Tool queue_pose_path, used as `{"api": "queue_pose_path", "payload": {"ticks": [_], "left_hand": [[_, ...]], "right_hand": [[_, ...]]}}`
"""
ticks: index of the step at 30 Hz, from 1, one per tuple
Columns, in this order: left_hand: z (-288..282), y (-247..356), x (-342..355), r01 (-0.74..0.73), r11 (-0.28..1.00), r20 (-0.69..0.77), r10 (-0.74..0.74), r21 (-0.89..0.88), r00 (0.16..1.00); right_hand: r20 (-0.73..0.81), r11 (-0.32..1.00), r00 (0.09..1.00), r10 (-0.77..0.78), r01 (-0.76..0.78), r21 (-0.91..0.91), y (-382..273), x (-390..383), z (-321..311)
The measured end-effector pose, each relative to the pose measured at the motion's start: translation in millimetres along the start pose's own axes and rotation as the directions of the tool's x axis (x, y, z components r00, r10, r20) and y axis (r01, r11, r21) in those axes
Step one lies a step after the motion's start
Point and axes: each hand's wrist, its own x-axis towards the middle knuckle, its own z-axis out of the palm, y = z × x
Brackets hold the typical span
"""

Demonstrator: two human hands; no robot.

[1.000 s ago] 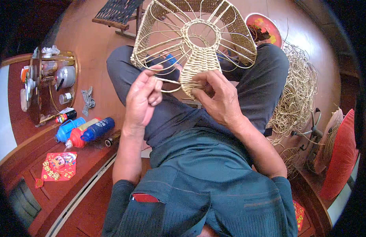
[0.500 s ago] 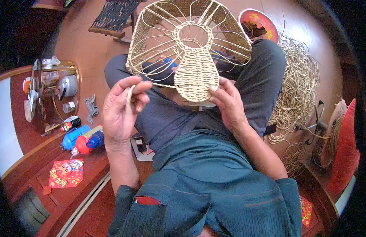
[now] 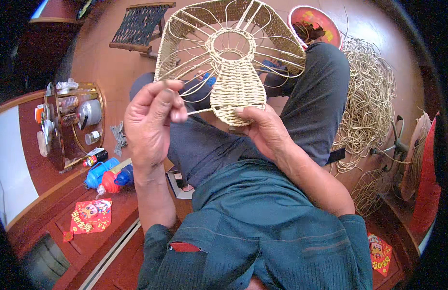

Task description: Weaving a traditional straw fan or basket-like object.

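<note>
A pale straw-coloured woven basket point(image 3: 237, 87) rests across my knees, with a ring in its middle and a tight rounded panel below it. My right hand point(image 3: 266, 129) grips the panel's lower right edge, thumb on the front and fingers behind, mostly hidden. From the panel's lower left edge a twisted cord point(image 3: 200, 111) runs to my left hand point(image 3: 154, 123). There the thumb and fingers pinch it, and the fingers cover its end. Thin curved cords and ribs fan from the ring to the basket's woven outer wall point(image 3: 167, 46).
A heap of loose cord point(image 3: 364, 104) lies on the floor at right, below a red basin point(image 3: 325, 24). At left stand a round-ended shelf point(image 3: 76, 121) and several bottles point(image 3: 108, 179). A stool with a dark woven seat point(image 3: 139, 26) stands at the far left.
My right hand has moved left and its thumb now lies over the panel's lower part. My left hand has turned and its fingers have drawn in. The basket has shifted slightly left.
</note>
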Motion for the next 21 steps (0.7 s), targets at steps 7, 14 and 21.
{"api": "queue_pose_path", "payload": {"ticks": [7, 14, 21], "left_hand": [[30.3, -3.2, -5.4, -0.042, 0.502, -0.006, 0.093, 0.864, 0.996], [31.7, -8.2, -8.6, -0.025, 0.352, -0.017, 0.116, 0.936, 0.993], [21.6, -3.4, -5.0, -0.204, 0.203, 0.189, 0.091, 0.958, 0.978]], "right_hand": [[-0.038, 0.997, 0.999, 0.026, -0.024, 0.072, 3.3, 4.1, 1.8], [-0.095, 0.995, 0.995, 0.015, -0.005, 0.101, 11.8, 8.9, 1.7], [-0.114, 0.99, 0.993, 0.011, 0.005, 0.138, 12.1, 13.5, 3.9]]}}
